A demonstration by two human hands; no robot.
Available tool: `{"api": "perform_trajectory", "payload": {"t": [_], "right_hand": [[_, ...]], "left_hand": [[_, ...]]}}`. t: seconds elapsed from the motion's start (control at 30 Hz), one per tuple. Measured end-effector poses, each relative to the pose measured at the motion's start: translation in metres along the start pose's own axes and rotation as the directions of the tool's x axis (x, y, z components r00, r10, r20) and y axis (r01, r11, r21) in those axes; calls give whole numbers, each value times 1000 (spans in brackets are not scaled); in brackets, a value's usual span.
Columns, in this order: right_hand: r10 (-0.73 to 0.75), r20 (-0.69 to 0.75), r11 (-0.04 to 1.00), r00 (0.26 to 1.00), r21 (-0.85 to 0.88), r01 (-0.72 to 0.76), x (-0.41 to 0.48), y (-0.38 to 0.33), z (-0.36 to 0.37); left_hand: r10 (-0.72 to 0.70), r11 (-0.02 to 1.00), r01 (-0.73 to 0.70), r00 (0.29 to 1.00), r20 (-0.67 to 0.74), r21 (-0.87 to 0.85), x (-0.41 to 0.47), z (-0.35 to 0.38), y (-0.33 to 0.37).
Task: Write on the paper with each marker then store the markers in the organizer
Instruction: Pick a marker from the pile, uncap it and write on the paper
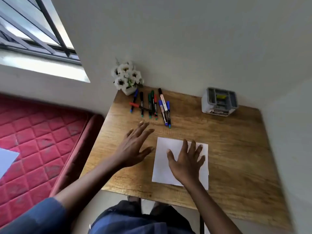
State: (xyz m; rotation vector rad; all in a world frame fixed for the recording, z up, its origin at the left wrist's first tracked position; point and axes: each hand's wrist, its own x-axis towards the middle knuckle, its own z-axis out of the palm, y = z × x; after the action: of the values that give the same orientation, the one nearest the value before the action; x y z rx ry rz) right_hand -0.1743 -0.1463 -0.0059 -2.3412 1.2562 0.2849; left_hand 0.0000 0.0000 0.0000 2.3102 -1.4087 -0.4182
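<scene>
Wooden table (236,149) holds paper (162,168), partly hidden beneath the flat right hand (187,163).

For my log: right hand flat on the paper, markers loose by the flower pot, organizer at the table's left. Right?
No: the head view shows the organizer at the table's right; the right hand, paper, markers and flower pot are as stated.

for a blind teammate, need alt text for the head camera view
A person's right hand lies flat on a white paper on a wooden table, while the left hand is stretched, fingers spread, toward a cluster of markers. A grey organizer stands far right, a pot of white flowers at the back.
</scene>
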Motion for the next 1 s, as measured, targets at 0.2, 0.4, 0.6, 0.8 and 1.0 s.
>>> {"api": "perform_trajectory", "payload": {"t": [0.2, 0.4, 0.6, 0.8, 1.0], "right_hand": [[-73, -49, 979, 996, -192, 62, 27, 16, 22], [-327, -129, 909, 936, -314, 275, 44, 38, 32], [-459, -151, 841, 875, -391, 374, 51, 51, 41], [-461, -153, 844, 874, -378, 380, 52, 51, 41], [-498, -149, 841, 855, -323, 434, 56, 53, 40]], "left_hand": [[5, 989, -16, 997, 76, 148, 21, 33, -20], [-99, 985, 108, 992, -76, 132, 28, 56, -28], [-85, 971, 110, 989, -123, 214, 24, 66, -31], [-64, 970, 88, 992, -111, 227, 23, 69, -32], [-42, 964, 80, 988, -151, 253, 28, 70, -33]]}}
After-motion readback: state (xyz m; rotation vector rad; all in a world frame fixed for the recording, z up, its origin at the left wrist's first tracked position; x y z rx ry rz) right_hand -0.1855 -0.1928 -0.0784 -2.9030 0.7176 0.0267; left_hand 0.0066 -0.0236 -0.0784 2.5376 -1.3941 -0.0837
